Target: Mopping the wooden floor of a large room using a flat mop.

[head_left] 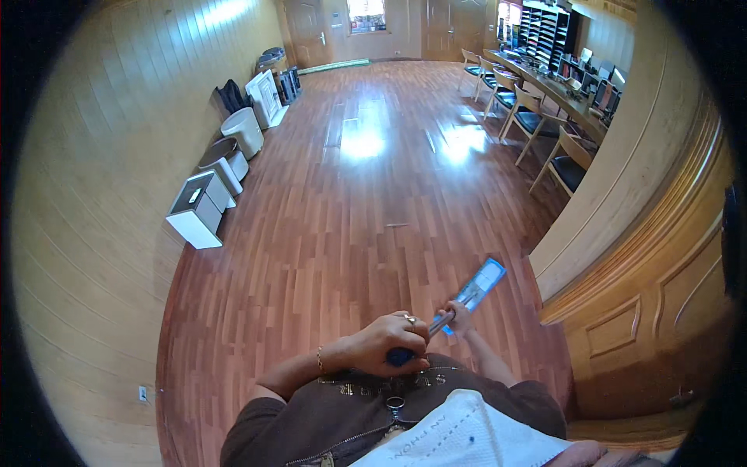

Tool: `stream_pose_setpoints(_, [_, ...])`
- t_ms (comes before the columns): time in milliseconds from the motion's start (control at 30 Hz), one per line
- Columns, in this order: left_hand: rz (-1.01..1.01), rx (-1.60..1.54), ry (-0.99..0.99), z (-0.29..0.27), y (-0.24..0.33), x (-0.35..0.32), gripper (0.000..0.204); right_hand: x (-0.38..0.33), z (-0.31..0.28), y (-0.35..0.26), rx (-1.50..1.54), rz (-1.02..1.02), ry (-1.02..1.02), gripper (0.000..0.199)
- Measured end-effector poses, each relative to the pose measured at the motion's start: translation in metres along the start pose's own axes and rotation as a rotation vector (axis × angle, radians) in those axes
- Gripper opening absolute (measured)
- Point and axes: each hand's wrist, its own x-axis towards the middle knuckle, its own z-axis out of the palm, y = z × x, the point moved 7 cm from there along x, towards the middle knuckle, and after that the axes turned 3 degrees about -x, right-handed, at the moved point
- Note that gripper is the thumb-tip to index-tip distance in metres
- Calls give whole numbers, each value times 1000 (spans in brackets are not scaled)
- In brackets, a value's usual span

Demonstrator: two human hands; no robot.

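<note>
A flat mop slants away from my chest, its blue-edged rectangular head (485, 279) down on the wood-plank floor (327, 280), ahead and slightly right. Close to my body, my left hand (389, 342) is closed around the top of the metal mop pole (440, 322); a dark blue handle end shows beneath the fingers. Farther down the same pole, my right hand (459, 317) is wrapped round it, partly overlapping the mop head in view. A ring and a bracelet are on the left hand and wrist.
Along the left wall stand a white-sided cabinet (194, 226), a round-topped stool (226, 162), a white bin-like piece (243, 131) and a leaning white panel (266, 100). Wooden chairs (566, 162) line a long desk (545, 78) at right. A wall corner and wooden door (646, 342) are near right.
</note>
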Motion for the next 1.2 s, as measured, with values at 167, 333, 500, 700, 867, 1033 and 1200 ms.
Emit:
stream_pose_setpoints(167, [99, 105, 52, 1, 10, 20, 17, 27, 28, -37, -349, -211, -178, 25])
stream_pose_setpoints(333, [132, 225, 97, -3, 24, 35, 19, 34, 69, -58, -99, -66, -396, 21])
stream_pose_setpoints(500, [202, 228, 29, -8, 18, 50, 28, 6, 67, -168, 213, 73, -416, 56])
stream_pose_setpoints(700, [96, 196, -49, 10, -52, 68, 25, -22, -33, -342, 469, -175, -307, 62])
stream_pose_setpoints(867, [-105, 167, -112, 65, -187, 62, 29, -73, -78, -467, -168, -800, -73, 74])
stream_pose_setpoints(1033, [-394, 55, -215, 116, -292, 26, 29, -80, -61, -489, -529, -587, 173, 34])
stream_pose_setpoints(1200, [-450, 127, -159, 141, -333, -6, 14, -99, -58, -478, -386, -516, 235, 29])
